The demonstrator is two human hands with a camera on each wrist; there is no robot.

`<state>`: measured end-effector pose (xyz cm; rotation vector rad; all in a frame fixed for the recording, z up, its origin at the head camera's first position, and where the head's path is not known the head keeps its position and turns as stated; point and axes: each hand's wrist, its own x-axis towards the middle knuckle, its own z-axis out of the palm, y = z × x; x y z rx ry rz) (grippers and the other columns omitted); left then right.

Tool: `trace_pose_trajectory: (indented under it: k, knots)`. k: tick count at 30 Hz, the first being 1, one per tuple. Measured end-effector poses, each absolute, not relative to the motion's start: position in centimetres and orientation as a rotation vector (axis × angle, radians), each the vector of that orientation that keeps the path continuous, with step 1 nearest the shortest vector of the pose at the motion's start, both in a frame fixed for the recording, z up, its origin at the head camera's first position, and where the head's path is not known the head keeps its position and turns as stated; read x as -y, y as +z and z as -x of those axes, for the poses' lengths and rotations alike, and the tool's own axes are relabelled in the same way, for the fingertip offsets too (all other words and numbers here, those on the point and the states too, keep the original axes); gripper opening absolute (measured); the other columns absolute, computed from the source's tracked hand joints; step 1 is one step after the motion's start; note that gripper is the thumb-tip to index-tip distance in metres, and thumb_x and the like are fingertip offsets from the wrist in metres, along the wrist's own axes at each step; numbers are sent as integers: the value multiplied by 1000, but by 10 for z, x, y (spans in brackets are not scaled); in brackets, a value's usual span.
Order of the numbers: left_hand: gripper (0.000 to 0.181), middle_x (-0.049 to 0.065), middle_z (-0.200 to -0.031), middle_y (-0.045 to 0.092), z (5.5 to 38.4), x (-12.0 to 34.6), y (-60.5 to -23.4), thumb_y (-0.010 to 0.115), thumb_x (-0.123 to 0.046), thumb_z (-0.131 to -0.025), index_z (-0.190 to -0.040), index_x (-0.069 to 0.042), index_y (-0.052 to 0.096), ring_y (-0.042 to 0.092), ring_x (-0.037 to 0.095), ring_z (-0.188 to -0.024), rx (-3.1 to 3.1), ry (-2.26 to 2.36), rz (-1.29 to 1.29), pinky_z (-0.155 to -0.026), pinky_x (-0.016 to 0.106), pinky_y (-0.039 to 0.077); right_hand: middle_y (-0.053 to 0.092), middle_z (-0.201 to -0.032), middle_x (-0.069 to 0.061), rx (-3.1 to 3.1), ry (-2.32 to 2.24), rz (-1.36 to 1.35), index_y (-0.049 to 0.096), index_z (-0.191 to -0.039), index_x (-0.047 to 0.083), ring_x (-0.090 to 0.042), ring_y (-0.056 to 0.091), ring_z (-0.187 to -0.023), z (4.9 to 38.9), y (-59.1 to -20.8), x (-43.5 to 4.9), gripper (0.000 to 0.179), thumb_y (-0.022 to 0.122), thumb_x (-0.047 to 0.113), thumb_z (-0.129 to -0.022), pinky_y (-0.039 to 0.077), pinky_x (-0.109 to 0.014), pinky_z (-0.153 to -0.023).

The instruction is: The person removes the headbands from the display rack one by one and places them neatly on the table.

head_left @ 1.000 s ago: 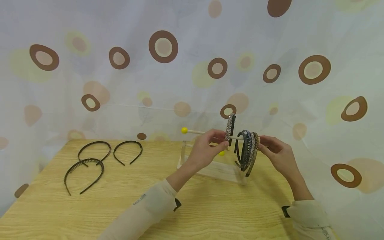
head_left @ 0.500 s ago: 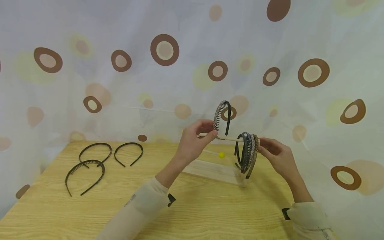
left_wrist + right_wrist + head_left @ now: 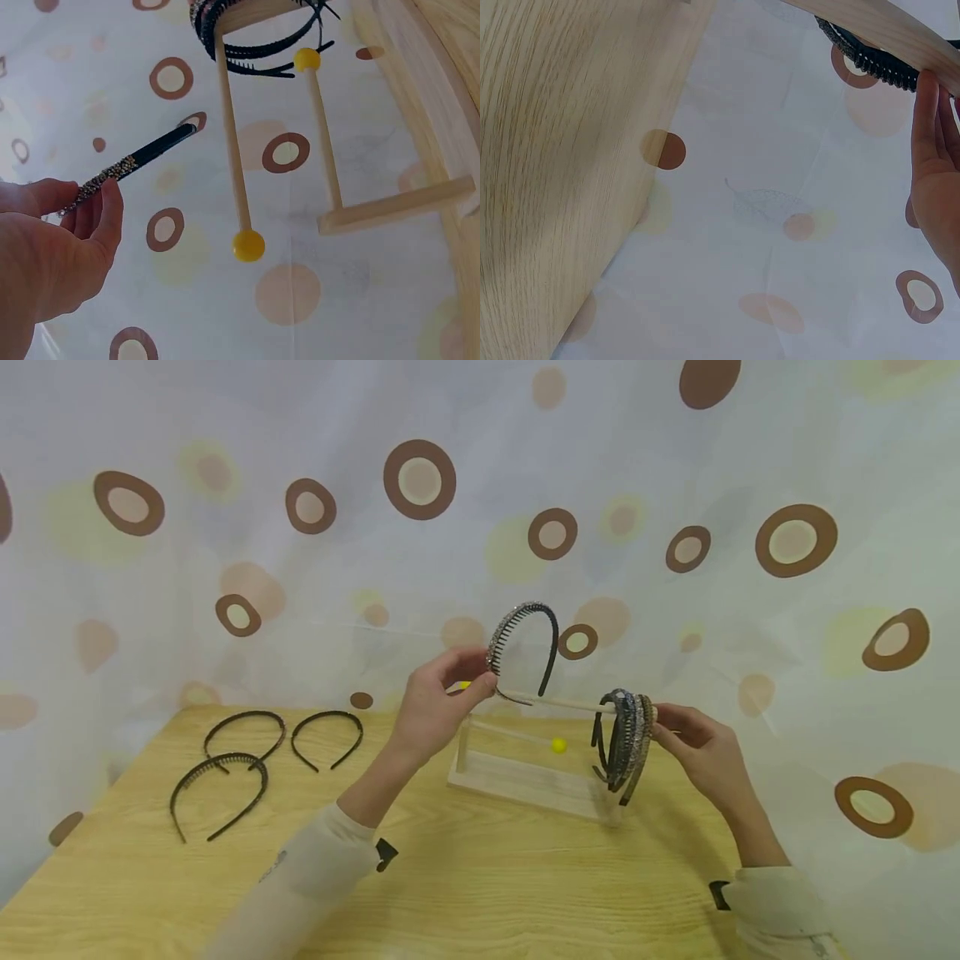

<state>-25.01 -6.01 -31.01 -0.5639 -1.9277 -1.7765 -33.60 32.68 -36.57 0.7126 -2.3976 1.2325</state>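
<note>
My left hand (image 3: 438, 702) pinches one arm of a black toothed headband (image 3: 555, 647) with a glittery outer face, raised with its arch upward. In the left wrist view this headband (image 3: 157, 148) appears beside the upper rod (image 3: 234, 150), apart from it. Several glittery and dark headbands (image 3: 630, 735) hang bunched at the right end of the wooden stand's rod (image 3: 577, 703). There my right hand (image 3: 697, 747) grips the end of the stand (image 3: 536, 785) between thumb and fingers; in the right wrist view its fingers (image 3: 927, 112) lie against the wood.
Three dark headbands, one in front (image 3: 258, 793) and two behind, lie on the left of the wood-grain table (image 3: 465, 893). The stand's lower rod ends in a yellow ball (image 3: 558, 745). A patterned curtain (image 3: 337, 568) hangs behind the table.
My left hand has moved left and slightly up along the rod with the glittery headband, which has turned to show its arch. The right hand keeps its hold on the stand.
</note>
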Motion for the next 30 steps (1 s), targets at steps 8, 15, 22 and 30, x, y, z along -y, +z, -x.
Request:
trace_pose_trajectory:
  k: [8, 15, 22, 30]
  knots:
    - [30, 13, -115, 68, 237, 104, -329, 71, -8, -98, -128, -2, 67, 68, 28, -104, 1988, -1771, 489, -87, 40, 57, 70, -118, -4, 2397, 1247, -725, 66, -134, 9, -4, 65, -102, 335, -369, -327, 35, 69, 17, -100, 50, -14, -85]
    - [34, 20, -116, 66, 221, 150, -347, 69, -6, -99, -132, 1, 65, 69, 35, -101, 2041, -1787, 415, -85, 38, 58, 70, -117, -1, 2395, 1253, -729, 66, -135, 7, -4, 66, -101, 335, -373, -326, 35, 68, 15, -101, 51, -14, -84]
    - [39, 19, -120, 66, 201, 195, -363, 70, -16, -99, -136, -3, 64, 70, 24, -104, 2248, -1702, 260, -84, 33, 58, 69, -117, 1, 2397, 1213, -712, 66, -135, 8, 0, 65, -100, 337, -372, -329, 35, 68, 15, -101, 50, -12, -83]
    - [37, 11, -112, 72, 190, 236, -389, 67, -16, -101, -135, -1, 64, 73, 22, -92, 2544, -1443, 187, -85, 43, 58, 69, -117, 6, 2415, 1209, -691, 65, -136, 8, 3, 64, -101, 338, -368, -328, 36, 68, 16, -101, 49, -12, -83]
